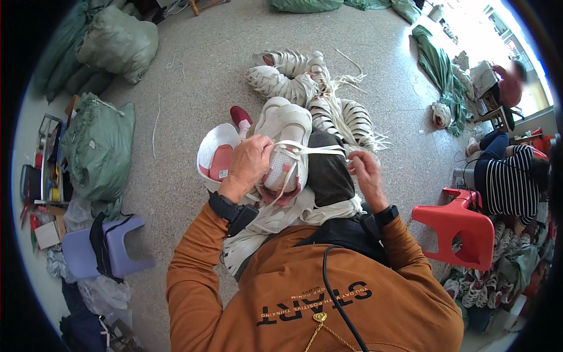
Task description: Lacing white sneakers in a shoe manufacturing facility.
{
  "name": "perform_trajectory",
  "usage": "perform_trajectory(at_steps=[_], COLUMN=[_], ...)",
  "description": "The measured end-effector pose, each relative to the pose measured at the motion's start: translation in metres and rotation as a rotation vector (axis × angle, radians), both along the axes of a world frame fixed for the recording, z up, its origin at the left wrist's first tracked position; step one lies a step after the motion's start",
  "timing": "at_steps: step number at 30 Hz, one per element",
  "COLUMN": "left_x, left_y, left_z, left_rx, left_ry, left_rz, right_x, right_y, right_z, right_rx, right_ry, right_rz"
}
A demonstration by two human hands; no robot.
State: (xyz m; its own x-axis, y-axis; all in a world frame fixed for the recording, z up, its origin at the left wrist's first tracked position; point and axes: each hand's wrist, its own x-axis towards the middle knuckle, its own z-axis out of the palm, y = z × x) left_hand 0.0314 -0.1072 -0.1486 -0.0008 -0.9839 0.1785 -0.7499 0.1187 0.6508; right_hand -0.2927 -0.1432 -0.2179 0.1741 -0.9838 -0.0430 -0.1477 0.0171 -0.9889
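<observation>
On my lap lies a white sneaker (pixel 291 157) with mesh and a pink lining. A flat white shoelace (pixel 316 150) runs from its eyelets across to the right. My left hand (pixel 251 163) is closed with its fingertips at the lacing, pinching the lace on the sneaker's left side. Out to the right, my right hand (pixel 367 173) pinches the lace's other stretch, pulled nearly straight. Beyond the sneaker rests another white shoe piece (pixel 275 114), partly behind it. At the left is a white shoe (pixel 206 154) with a pink insole.
Bundled stacks of white shoe parts (pixel 281 85) lie on the floor ahead, loose strings trailing. A red plastic stool (pixel 454 226) stands right, near a person in stripes (pixel 511 183). A purple stool (pixel 99 249) and green sacks (pixel 97 155) are left. Several shoes (pixel 478 287) sit lower right.
</observation>
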Motion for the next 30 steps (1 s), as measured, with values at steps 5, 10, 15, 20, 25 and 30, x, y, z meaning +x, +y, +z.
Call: perform_trajectory(at_steps=[5,10,15,20,25,30], left_x=[-0.012,-0.018,-0.029,-0.03,-0.031,-0.027], left_y=[-0.005,0.009,0.021,0.03,0.018,0.02], left_z=[0.002,-0.013,-0.013,-0.025,-0.038,-0.041], left_rx=[-0.102,-0.22,-0.209,-0.157,-0.1,-0.122], left_ry=[-0.297,-0.556,-0.601,-0.679,-0.792,-0.71], left_rz=[-0.075,-0.098,-0.087,0.033,0.057,0.057], right_x=[0.026,0.072,0.087,0.099,0.097,0.114], right_y=[0.018,0.044,0.041,0.035,0.031,0.02], right_z=[0.017,0.04,0.022,0.028,0.046,0.075], right_rx=[-0.241,-0.205,-0.443,-0.335,-0.439,-0.734], right_ry=[0.195,0.465,0.525,0.588,0.627,0.289], right_rz=[0.142,0.459,0.554,0.568,0.539,0.424])
